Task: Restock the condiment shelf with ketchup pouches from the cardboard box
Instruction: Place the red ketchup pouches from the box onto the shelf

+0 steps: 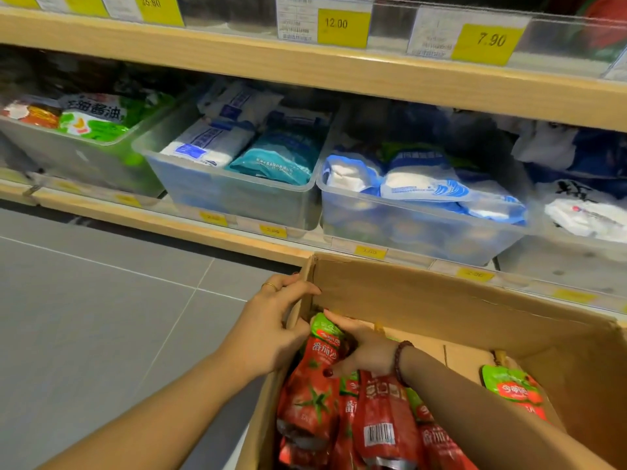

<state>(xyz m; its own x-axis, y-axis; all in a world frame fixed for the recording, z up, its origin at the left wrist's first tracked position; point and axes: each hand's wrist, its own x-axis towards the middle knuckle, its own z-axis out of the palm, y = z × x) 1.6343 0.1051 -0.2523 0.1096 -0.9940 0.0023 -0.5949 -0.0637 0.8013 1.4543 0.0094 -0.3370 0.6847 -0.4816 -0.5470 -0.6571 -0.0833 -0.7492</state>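
Ketchup pouches (pixel 319 378) sat piled in cardboard box (pixel 441 300), soft and probably slippery, best taken by the stiffer top seam; right hand (pixel 359 347) gripped one's green top, left hand (pixel 271 320) clamped the box wall.

Left arm: bare, extended from lower left, angled forward and to the right.
Left hand (pixel 271 329): fingers curled over the box (pixel 441 300) wall's top edge, gripping it.
Right arm: bare, extended from lower right, reaching left.
Right hand (pixel 361 349): palm down, fingers and thumb curled round a pouch (pixel 315 385) top.
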